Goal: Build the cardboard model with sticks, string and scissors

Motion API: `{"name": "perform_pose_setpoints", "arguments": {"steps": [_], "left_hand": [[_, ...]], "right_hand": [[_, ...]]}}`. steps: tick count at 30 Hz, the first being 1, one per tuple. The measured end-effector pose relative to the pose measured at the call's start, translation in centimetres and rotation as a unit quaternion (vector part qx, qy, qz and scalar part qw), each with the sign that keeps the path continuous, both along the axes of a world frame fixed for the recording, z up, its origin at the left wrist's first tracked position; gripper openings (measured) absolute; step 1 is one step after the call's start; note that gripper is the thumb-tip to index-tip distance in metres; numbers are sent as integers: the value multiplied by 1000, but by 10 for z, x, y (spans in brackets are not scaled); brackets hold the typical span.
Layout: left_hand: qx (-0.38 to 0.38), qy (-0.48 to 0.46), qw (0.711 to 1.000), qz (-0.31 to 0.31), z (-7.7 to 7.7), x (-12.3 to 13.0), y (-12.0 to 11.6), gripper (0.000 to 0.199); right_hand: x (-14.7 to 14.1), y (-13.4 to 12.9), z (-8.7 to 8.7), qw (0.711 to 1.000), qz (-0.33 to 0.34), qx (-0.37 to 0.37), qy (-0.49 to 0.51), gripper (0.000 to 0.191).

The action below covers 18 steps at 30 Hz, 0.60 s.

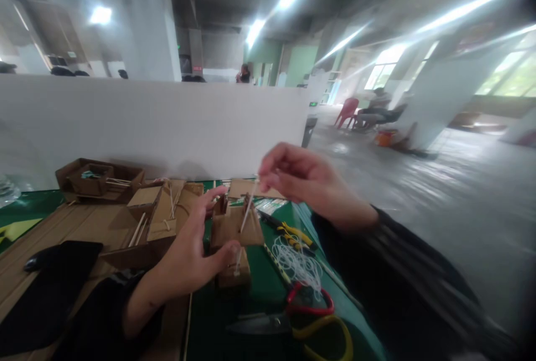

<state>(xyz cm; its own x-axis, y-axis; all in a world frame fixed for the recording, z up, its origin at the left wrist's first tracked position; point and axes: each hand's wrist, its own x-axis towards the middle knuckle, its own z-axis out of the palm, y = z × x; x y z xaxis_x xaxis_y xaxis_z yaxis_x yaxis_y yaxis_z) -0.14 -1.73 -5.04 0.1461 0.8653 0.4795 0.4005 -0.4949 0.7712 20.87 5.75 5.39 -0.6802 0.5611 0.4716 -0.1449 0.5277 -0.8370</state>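
My right hand (307,179) is raised above the table, its thumb and fingertips pinched on a thin white string (248,210). The string runs down to a small cardboard piece (228,228), where its lower end meets the surface. My left hand (190,246) is open at the left side of this piece, thumb and fingers spread apart around its edge. Whether the left fingertips touch the cardboard, I cannot tell. Below the thumb sits a small cardboard block (234,280) with a short white string on it.
On the right lie a tangled white string bundle (295,263), yellow-handled pliers (297,235) and scissors (320,299). On the left are a cardboard box (69,179), cardboard pieces (167,210) and a black phone-like slab (50,294). A white partition (167,126) stands behind the table; people sit beyond.
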Motion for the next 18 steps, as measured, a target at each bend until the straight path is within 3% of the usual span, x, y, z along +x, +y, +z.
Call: {"name": "perform_pose_setpoints", "arguments": {"steps": [5, 9, 14, 18], "left_hand": [[-7, 8, 1000, 5, 2, 0, -1, 72], [3, 20, 1000, 4, 3, 0, -1, 71], [5, 28, 1000, 2, 2, -1, 0, 73], [-1, 24, 1000, 3, -2, -2, 1, 75]], "right_hand": [[-43, 53, -4, 995, -20, 90, -48, 6], [-55, 80, -26, 996, 5, 45, -71, 7], [-40, 84, -46, 997, 18, 4, -78, 12], [-24, 68, -37, 1000, -18, -3, -7, 13]]}}
